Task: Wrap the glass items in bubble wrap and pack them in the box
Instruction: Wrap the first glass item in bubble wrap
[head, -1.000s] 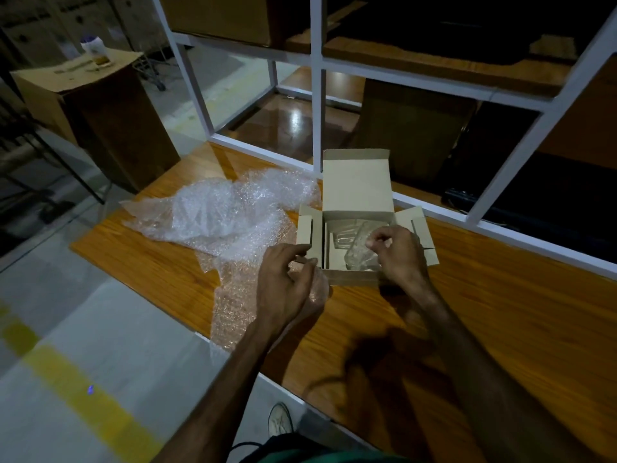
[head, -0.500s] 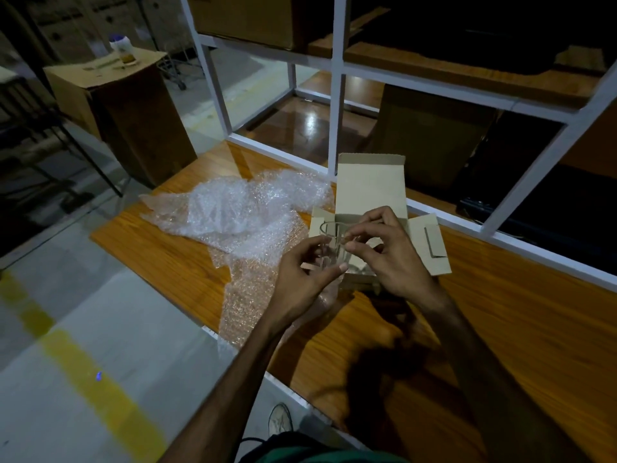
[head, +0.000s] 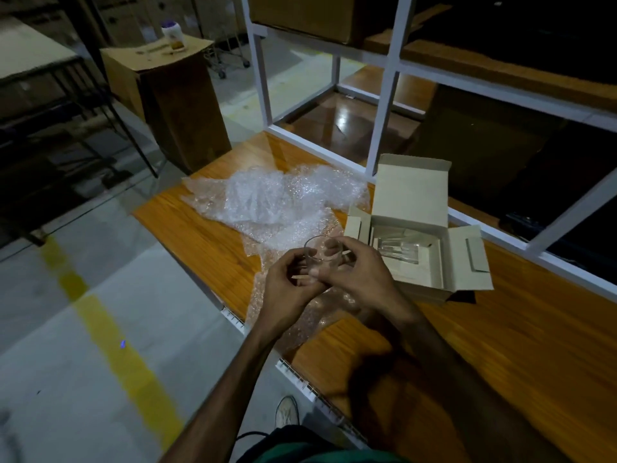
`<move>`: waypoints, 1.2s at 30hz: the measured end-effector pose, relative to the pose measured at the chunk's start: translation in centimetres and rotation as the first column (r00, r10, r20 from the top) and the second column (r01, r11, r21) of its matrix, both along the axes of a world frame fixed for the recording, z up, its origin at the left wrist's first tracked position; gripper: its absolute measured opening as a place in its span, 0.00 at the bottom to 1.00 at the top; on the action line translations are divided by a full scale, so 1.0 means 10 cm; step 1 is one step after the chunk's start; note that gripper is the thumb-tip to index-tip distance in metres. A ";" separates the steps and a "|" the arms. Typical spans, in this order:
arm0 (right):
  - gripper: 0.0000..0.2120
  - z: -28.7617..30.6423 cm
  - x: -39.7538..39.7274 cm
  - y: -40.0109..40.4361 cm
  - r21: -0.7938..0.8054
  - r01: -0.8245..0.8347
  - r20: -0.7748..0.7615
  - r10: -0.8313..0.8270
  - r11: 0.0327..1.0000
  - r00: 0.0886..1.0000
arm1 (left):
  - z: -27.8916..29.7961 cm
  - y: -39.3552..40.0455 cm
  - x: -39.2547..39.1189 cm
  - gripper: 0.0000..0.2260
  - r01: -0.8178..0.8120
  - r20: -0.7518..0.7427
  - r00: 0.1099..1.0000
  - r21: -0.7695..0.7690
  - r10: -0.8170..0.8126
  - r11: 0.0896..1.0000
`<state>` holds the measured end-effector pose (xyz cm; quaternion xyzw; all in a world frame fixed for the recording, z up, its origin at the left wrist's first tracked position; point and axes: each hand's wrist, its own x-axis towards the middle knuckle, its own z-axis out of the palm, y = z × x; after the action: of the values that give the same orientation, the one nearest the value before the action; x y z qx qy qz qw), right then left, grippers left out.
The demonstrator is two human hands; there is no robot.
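A small clear drinking glass [head: 320, 249] is held upright between both hands, just above the bubble wrap [head: 283, 208] spread on the wooden table [head: 500, 345]. My left hand [head: 288, 289] grips its lower side and my right hand [head: 359, 279] pinches its rim and right side. To the right stands the small cardboard box [head: 417, 282], lid and side flaps open, with another clear glass item [head: 399, 250] lying inside it.
A white metal shelf frame [head: 384, 121] rises behind the box and along the table's far edge. A tall brown carton [head: 173, 95] with a bottle on top stands on the floor at the far left. The table's near edge runs diagonally, with a yellow floor line to the left.
Both hands lifted a glass out of the box and carried it left, over the bubble wrap. The view has shifted, so the box now sits further right.
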<state>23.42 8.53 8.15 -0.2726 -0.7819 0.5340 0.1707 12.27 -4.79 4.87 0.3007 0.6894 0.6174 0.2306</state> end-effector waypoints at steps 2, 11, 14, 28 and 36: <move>0.27 -0.06 -0.06 -0.04 0.004 0.024 0.002 -0.024 1.000 1.000 | -0.04 -0.06 -0.14 0.27 0.045 -0.012 0.999 -0.038 -0.045 0.998; 0.28 -0.29 -0.29 -0.22 0.191 0.039 0.169 -0.072 0.981 0.983 | -0.68 -0.08 -0.98 0.37 -0.342 -0.221 0.937 -0.436 0.270 0.832; 0.27 -0.37 -0.35 -0.28 0.300 0.049 0.232 -0.122 0.953 0.965 | -0.61 0.00 -1.00 0.36 -0.309 -0.213 0.948 -0.449 0.236 0.838; 0.32 -0.62 -0.40 -0.30 0.462 0.054 0.261 -0.194 0.885 0.946 | -0.72 0.04 -1.02 0.10 -0.322 -0.168 0.947 -0.470 0.275 0.822; 0.35 -0.64 -0.29 -0.33 0.376 0.027 0.347 -0.168 0.926 0.923 | -0.57 0.00 -1.17 0.11 -0.126 0.037 0.988 -0.373 0.150 0.919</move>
<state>20.57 5.27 1.76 -0.3720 -0.8703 0.3090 0.0933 0.56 -4.74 -0.80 0.1826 0.8048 0.5007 0.2611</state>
